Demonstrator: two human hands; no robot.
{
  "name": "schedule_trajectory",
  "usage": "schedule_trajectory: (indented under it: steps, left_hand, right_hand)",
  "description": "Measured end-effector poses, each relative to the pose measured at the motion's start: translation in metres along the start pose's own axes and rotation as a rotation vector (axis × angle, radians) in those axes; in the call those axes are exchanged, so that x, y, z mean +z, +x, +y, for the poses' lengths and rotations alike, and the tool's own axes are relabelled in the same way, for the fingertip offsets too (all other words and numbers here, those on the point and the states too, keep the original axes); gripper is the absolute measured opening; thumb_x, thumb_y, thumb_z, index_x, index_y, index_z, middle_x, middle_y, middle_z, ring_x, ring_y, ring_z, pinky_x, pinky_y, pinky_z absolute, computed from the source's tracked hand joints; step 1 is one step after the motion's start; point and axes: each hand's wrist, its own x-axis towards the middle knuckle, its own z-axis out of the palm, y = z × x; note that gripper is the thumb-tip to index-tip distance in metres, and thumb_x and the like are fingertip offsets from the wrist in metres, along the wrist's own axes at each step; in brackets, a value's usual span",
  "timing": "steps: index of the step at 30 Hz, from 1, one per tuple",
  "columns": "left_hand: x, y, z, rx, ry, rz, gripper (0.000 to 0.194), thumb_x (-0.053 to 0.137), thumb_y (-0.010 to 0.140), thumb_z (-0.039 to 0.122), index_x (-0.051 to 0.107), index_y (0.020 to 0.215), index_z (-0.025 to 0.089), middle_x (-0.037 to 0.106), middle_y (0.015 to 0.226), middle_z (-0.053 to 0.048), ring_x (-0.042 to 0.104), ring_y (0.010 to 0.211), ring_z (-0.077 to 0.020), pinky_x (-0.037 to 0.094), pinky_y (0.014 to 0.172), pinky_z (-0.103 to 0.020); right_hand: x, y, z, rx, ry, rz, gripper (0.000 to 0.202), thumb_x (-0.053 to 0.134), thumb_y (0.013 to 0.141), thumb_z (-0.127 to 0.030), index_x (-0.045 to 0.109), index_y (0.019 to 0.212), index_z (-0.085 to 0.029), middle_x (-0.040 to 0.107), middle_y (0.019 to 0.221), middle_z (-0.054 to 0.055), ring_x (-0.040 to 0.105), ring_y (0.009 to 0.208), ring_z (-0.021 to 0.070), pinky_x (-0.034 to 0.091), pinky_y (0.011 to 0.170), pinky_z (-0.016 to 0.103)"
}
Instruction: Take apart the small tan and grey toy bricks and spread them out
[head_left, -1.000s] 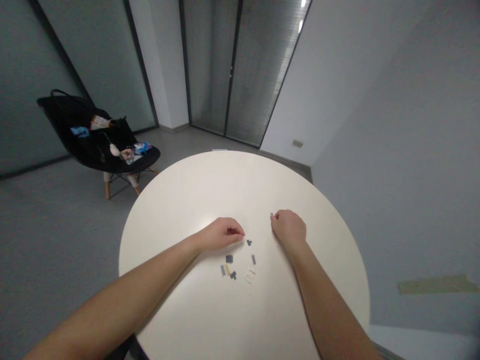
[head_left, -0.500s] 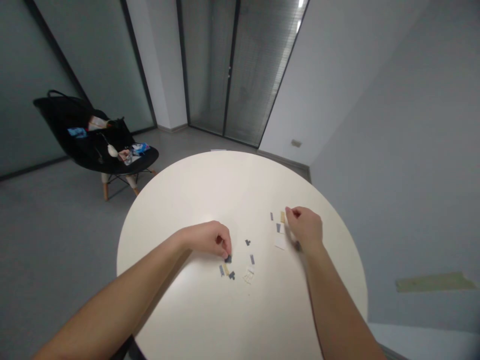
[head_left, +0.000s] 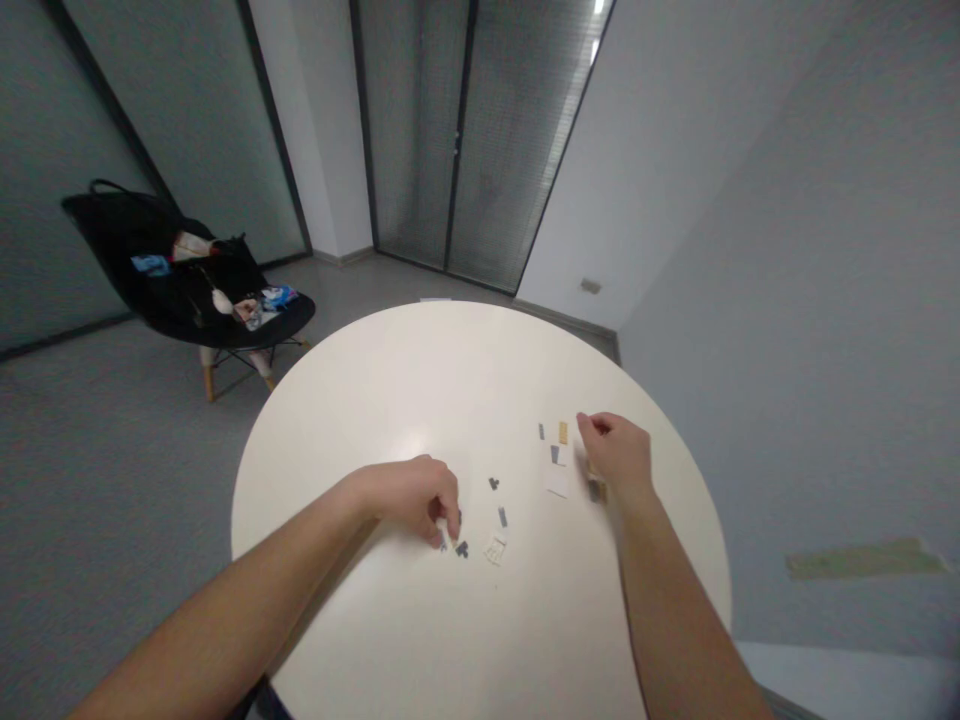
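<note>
My left hand (head_left: 416, 495) reaches down to the white round table (head_left: 397, 640), thumb and forefinger a little apart over small flat pieces. A grey strip (head_left: 443, 546) shows by the fingertips; a yellow piece there is mostly hidden. Just right of them lies a dark knobbed piece (head_left: 462, 549). My right hand (head_left: 621, 455) rests closed at the table's right, fingers curled together; what they hold, if anything, is hidden. Left of it lie a yellow rectangle (head_left: 563, 432), a grey piece (head_left: 555, 454) and a white square (head_left: 556, 482). Below its wrist side sits a dark piece (head_left: 594, 490).
Between the hands lie another dark knobbed piece (head_left: 493, 484), a grey strip (head_left: 503, 517) and a pale lattice-like piece (head_left: 495, 549). A small grey strip (head_left: 541, 431) lies farther back. A black chair (head_left: 112, 240) with bags and packets stands beyond the table at left.
My left hand has moved slightly nearer to me, from the dark piece to the grey and yellow strips, and its fingers have parted. The right hand has shifted slightly right.
</note>
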Motion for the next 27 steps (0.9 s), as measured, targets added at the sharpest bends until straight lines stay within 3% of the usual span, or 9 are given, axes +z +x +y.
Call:
schedule_trajectory:
  steps: [6,13,21,27]
  left_hand:
    - [-0.0012,0.0005,-0.0004,-0.038,-0.025,0.010,0.034,0.080,0.061,0.015,0.076,0.094,0.023,0.067,0.073,0.000,0.057,0.063,-0.0108,0.041,0.058,-0.018]
    - [0.0011,-0.0005,-0.0036,0.025,-0.027,-0.001,0.020,0.077,0.064,0.013,0.077,0.082,0.021,0.067,0.068,0.000,0.058,0.060,-0.0110,0.041,0.057,-0.018]
    - [0.0009,-0.0013,-0.0008,-0.052,-0.026,0.012,0.012,0.076,0.064,0.014,0.076,0.073,0.021,0.068,0.067,0.000,0.060,0.060,-0.0117,0.042,0.057,-0.019]
    - [0.0015,-0.0027,0.0011,-0.096,-0.072,0.010,0.016,0.069,0.063,0.007,0.075,0.073,0.019,0.071,0.067,0.000,0.063,0.061,-0.0123,0.044,0.057,-0.019]
  right_hand:
    - [-0.0003,-0.0004,-0.0001,-0.003,0.020,0.015,0.040,0.047,0.083,-0.050,0.067,0.065,-0.019,0.068,0.066,0.006,0.056,0.062,0.0187,0.034,0.061,0.029]
    - [0.0010,-0.0010,0.0009,-0.004,0.031,0.030,0.041,0.048,0.083,-0.050,0.066,0.063,-0.019,0.066,0.064,0.005,0.055,0.061,0.0183,0.034,0.060,0.029]
    - [-0.0002,-0.0009,0.0004,-0.003,0.049,0.054,0.040,0.048,0.083,-0.050,0.066,0.064,-0.019,0.066,0.064,0.006,0.055,0.061,0.0184,0.034,0.061,0.030]
    - [-0.0016,-0.0014,-0.0017,-0.004,0.036,0.070,0.040,0.047,0.083,-0.049,0.065,0.063,-0.019,0.065,0.064,0.005,0.054,0.060,0.0180,0.034,0.061,0.030]
